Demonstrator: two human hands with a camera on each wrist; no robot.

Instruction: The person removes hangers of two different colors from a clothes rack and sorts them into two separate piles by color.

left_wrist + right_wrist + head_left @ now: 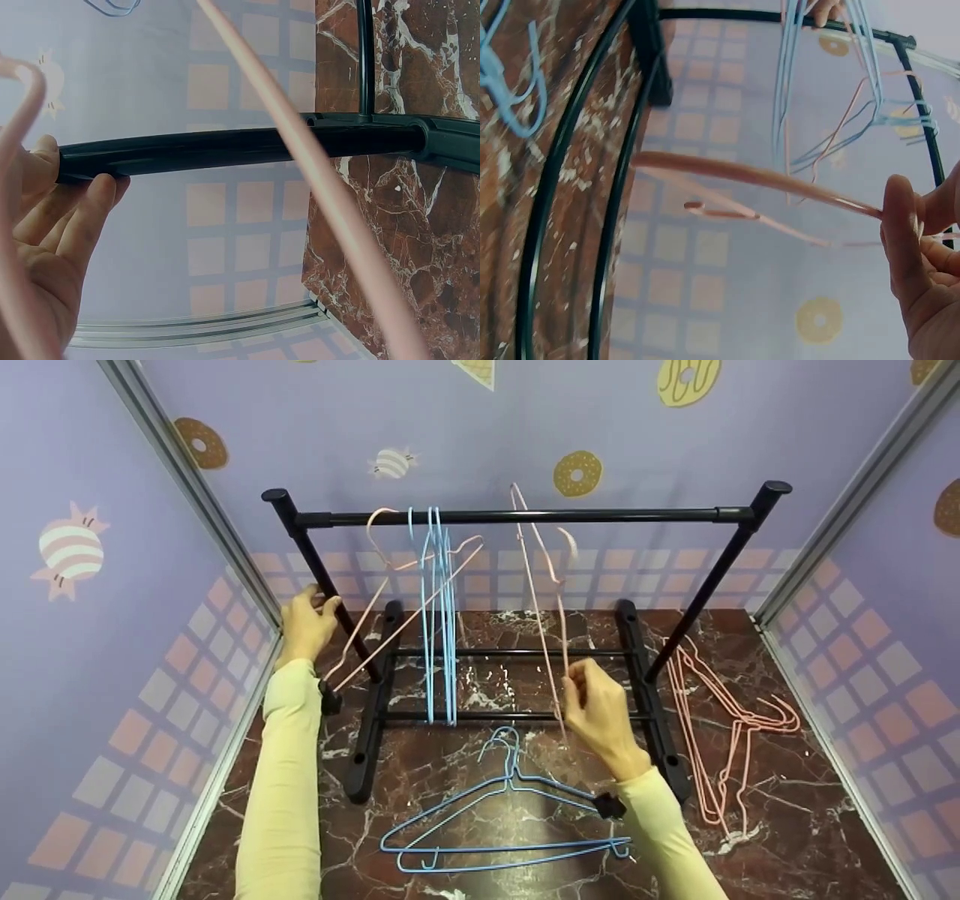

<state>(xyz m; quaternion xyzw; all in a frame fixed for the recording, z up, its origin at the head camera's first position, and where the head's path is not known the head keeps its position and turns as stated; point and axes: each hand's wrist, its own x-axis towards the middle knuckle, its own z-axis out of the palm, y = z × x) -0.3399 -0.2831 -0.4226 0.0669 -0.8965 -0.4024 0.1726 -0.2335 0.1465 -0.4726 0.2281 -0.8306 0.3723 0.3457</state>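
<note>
My left hand (pixel 307 622) grips the left post (pixel 187 152) of a black clothes rack, thumb and fingers on either side of it. My right hand (pixel 600 712) pinches a pink hanger (pixel 757 176) by its lower part. Seen nearly edge-on, that hanger rises past the top bar (pixel 637 515); its blurred hook is near the bar, and I cannot tell if it is hooked. Several blue hangers (pixel 451 660) hang left of the bar's middle. Beside them, another pink hanger (pixel 397 628) hangs turned at an angle near my left forearm.
Blue hangers (pixel 510 849) lie overlapped on the dark marbled floor (pixel 352 855) before the rack. Several pink hangers (pixel 750 724) lie to the rack's right. Patterned walls (pixel 247 405) enclose the back and both sides.
</note>
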